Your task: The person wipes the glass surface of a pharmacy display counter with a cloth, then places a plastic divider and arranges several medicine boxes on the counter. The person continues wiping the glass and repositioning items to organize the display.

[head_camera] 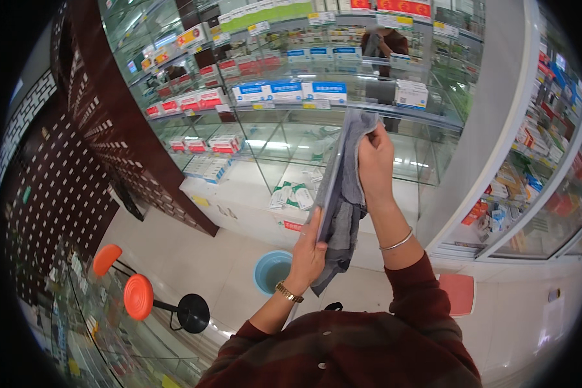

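Seen nearly edge-on, a thin flat panel (pixel 336 186), which looks like a glass shelf, slants up in front of me. My left hand (pixel 309 253) grips its lower end, with the thumb towards me. At the upper end, my right hand (pixel 376 162) is closed on a grey cloth (pixel 353 177) and presses it against the panel. The cloth hangs down along the panel's right side to below my left hand. Which fingers of my right hand reach behind the panel is hidden. Past the panel's top runs the edge of a glass display shelf (pixel 397 110).
Medicine boxes (pixel 283 91) line the mirrored shelves ahead. White-green packets (pixel 291 195) lie on the white cabinet ledge (pixel 252 186). On the floor stand a blue bucket (pixel 264 262), orange stools (pixel 138 297) and a red stool (pixel 457 294). Glass counters (pixel 106 334) flank me left; a display case (pixel 528 194) stands right.
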Demonstrator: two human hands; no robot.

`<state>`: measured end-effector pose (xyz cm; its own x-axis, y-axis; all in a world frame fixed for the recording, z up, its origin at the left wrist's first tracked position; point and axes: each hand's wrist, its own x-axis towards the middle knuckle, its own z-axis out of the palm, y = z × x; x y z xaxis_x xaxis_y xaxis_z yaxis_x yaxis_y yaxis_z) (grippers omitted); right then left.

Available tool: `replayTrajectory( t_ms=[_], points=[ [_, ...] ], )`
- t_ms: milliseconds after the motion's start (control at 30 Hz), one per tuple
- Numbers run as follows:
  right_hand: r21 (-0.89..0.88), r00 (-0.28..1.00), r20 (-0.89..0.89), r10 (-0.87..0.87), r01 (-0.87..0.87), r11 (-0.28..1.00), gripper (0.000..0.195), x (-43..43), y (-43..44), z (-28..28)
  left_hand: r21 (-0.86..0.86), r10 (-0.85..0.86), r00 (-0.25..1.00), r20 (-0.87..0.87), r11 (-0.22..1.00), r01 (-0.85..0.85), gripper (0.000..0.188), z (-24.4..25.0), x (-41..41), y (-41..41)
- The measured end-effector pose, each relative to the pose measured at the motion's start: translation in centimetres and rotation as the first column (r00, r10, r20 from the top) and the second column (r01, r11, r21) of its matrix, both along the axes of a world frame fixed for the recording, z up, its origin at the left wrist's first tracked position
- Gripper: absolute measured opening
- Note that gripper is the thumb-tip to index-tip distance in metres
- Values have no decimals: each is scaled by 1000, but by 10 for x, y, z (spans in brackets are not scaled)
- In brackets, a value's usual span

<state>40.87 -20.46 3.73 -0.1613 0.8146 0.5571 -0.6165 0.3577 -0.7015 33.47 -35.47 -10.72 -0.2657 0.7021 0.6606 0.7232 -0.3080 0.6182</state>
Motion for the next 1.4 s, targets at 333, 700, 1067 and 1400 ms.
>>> replayTrajectory(
  t_ms=[333, 700, 1067, 1400],
  points=[
    [82, 938, 330, 111, -145, 986, 21, -35, -60, -73, 145, 115, 987, 111, 981, -130, 69, 19, -25, 2],
    [141, 957, 227, 178, -213, 967, 16, -52, -53, -3, 164, 185, 976, 115, 965, -202, 71, 38, -33, 1],
    [159, 797, 512, 320, -453, 877, 23, -63, -84, -65, 317, -55, 728, 683, 921, -227, 70, 59, -54, -13],
    [211, 656, 703, 275, -561, 801, 25, -53, -93, -128, 495, -157, 713, 683, 818, -294, 60, 89, -82, -36]
  ],
)
